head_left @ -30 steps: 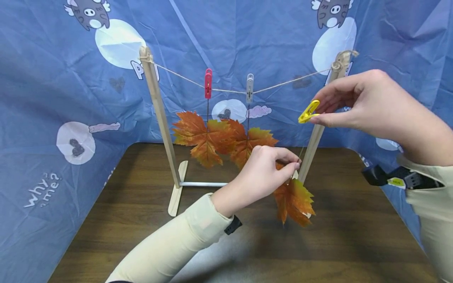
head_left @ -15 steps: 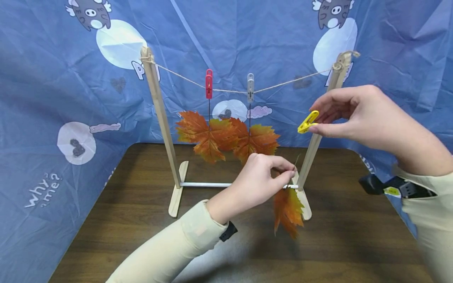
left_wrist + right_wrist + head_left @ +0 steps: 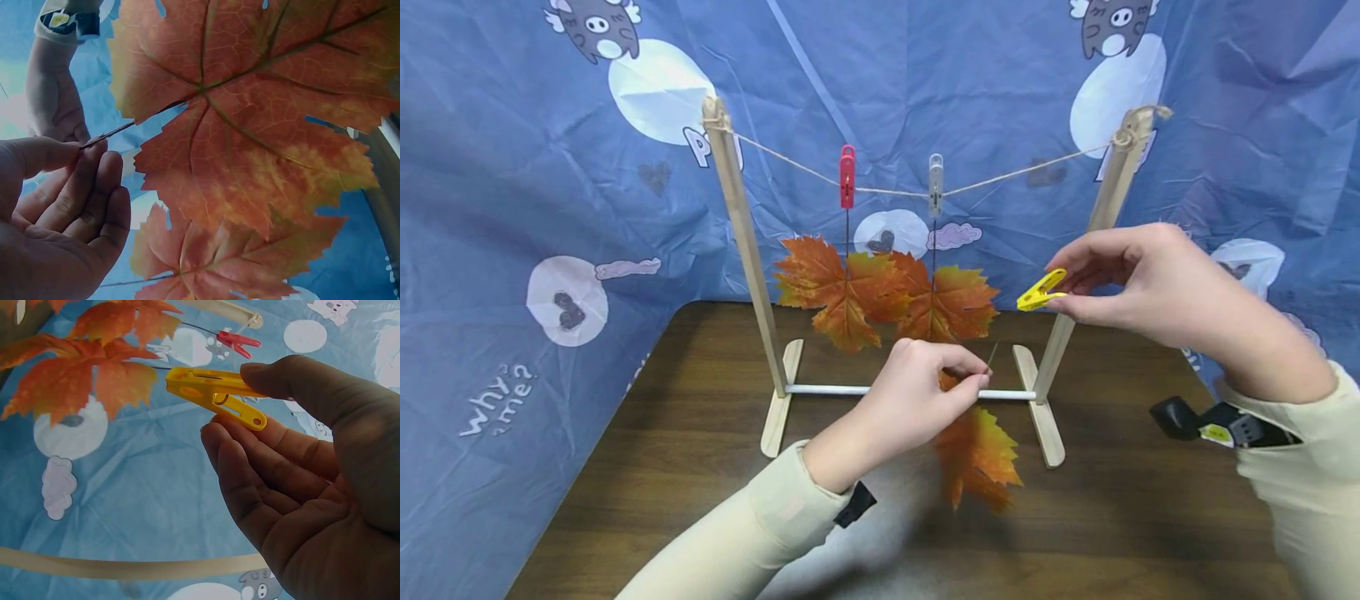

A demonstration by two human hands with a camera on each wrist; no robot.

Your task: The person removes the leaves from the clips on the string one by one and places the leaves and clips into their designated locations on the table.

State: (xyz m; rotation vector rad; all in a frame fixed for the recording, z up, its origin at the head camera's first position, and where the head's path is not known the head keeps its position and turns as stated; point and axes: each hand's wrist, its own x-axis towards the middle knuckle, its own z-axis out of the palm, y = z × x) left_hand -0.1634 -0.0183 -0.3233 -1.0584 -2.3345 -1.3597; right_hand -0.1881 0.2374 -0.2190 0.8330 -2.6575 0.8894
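Your left hand (image 3: 912, 396) pinches a leaf (image 3: 979, 457) by its stem, in front of the rack (image 3: 747, 250), with the blade hanging below your fingers. Your right hand (image 3: 1157, 283) pinches the yellow peg (image 3: 1039, 293) before the rack's right side. On the rack's string (image 3: 1030, 172), a red peg (image 3: 847, 177) and a grey peg (image 3: 936, 185) hold two more leaves (image 3: 842, 292). Blue cloth (image 3: 1000, 83) hangs behind the rack.

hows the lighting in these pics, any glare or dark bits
Head view: pale glare on the table by the left sleeve, with soft dark shadows alongside; left wrist view: bluish cast, the left hand dim, the held leaf warmer in colour; right wrist view: the right hand largely in shade, the yellow clip standing out brighter.
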